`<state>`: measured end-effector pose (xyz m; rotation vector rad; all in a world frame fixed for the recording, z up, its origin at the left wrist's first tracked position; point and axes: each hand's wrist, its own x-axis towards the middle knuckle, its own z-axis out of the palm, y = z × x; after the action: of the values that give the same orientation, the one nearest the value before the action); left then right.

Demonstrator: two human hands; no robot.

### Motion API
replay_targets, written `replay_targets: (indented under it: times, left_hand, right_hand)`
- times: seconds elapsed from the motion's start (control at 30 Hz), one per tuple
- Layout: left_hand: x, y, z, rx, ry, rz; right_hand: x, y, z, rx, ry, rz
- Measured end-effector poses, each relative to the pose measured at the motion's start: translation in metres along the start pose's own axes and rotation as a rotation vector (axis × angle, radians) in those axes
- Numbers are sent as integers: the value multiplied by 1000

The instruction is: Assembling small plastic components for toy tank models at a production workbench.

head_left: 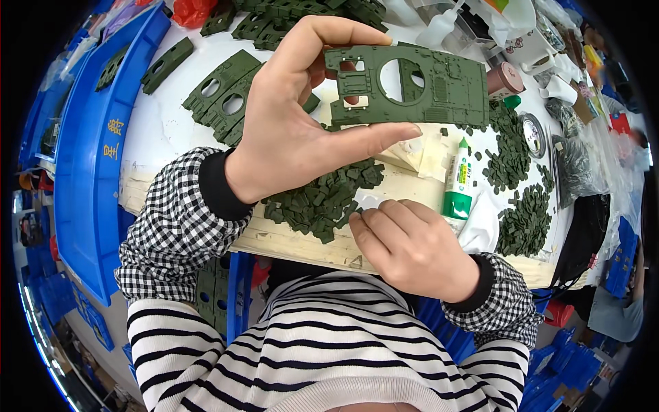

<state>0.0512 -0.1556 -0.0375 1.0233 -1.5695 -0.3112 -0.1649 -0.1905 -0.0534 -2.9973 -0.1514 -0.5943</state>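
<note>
My left hand (292, 127) grips a dark green plastic model tank hull (439, 89) between thumb and fingers, raised above the table. The hull has a large round opening and smaller square cutouts at its left end. Lower and to the right, my right hand (412, 247) is closed near the table's front edge, its fingertips pinched together; whatever they hold, if anything, is too small to make out. Beside it on the left lies a heap of small dark green plastic pieces (322, 206). A white glue bottle with a green base and nozzle (458, 180) stands to its upper right.
More green hulls (223, 89) lie at the back left, beside a long blue bin (89, 158). Further heaps of small green pieces (525, 220) cover the table's right side. A crumpled white cloth (480, 223) and a reddish-brown cylinder (504, 80) are nearby. Bags and containers crowd the far right.
</note>
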Motion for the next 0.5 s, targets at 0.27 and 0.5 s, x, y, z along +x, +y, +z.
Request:
replay_targets:
  times: [0.27, 0.5]
  left_hand:
    - [1, -2, 3, -104, -3, -102]
    - [-2, 3, 2, -199, -19, -212]
  right_hand:
    - [4, -3, -5, -59, -21, 9]
    - [9, 19, -56, 152, 410, 257]
